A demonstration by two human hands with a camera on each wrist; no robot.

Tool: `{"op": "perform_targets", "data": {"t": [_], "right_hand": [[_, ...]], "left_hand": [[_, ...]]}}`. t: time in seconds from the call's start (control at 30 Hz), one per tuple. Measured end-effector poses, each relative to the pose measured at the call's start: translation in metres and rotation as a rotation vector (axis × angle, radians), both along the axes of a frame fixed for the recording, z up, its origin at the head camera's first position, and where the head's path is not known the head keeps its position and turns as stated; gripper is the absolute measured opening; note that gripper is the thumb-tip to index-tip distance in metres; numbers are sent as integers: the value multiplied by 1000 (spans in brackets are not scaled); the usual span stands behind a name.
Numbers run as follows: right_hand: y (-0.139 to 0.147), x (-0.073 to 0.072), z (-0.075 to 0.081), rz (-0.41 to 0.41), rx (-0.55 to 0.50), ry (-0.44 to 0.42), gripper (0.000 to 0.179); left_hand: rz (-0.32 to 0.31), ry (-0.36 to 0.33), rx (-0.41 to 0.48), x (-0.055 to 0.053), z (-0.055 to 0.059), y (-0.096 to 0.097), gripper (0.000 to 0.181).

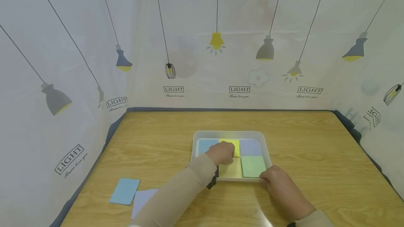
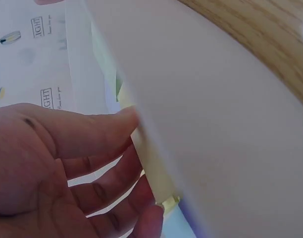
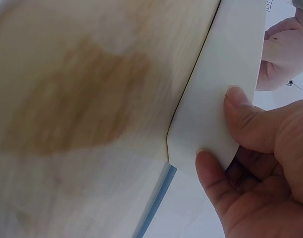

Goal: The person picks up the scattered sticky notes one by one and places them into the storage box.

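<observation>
A white rectangular tray [image 1: 266, 143] holds sticky note pads in rows. Among them are a blue pad [image 1: 206, 145], a bright yellow pad [image 1: 236, 146], a lavender pad [image 1: 250, 146], a green pad [image 1: 253, 166] and a pale yellow pad [image 1: 229, 171]. My left hand [image 1: 222, 152] reaches inside over the middle column. In the left wrist view its thumb and curled fingers pinch the pale yellow pad [image 2: 154, 171] beside the tray wall [image 2: 201, 109]. My right hand [image 1: 281, 186] grips the near right corner, thumb and fingertip against the outer wall [image 3: 211, 99].
On the wooden table [image 1: 157, 132], left of the tray, lie a loose blue note [image 1: 124, 191] and a lavender note [image 1: 142, 200], partly behind my left sleeve [image 1: 180, 195]. A white curtain [image 1: 195, 27] printed with lamps surrounds the table at the back and sides.
</observation>
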State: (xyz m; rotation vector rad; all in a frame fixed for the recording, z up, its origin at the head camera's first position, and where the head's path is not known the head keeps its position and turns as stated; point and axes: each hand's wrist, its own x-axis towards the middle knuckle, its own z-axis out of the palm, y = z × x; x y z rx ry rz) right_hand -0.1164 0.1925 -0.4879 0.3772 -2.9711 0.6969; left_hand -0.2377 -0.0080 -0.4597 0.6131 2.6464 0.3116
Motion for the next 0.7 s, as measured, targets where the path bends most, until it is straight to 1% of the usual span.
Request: {"op": "perform_targets", "data": {"t": [0.1, 0.27, 0.4, 0.53, 0.7], "right_hand": [[0, 0, 0, 6, 4, 6, 10], [0, 1, 1, 4, -1, -4, 10], [0, 1, 2, -1, 2, -20, 10], [-1, 1, 1, 2, 7, -22, 9], [0, 1, 0, 9, 5, -17, 10]], "left_hand": [[10, 16, -13, 3, 3, 1, 7], [7, 29, -27, 4, 2, 1, 4], [0, 40, -32, 3, -1, 0, 4], [3, 65, -15, 2, -1, -6, 8], [-16, 118, 49, 5, 5, -21, 17]]}}
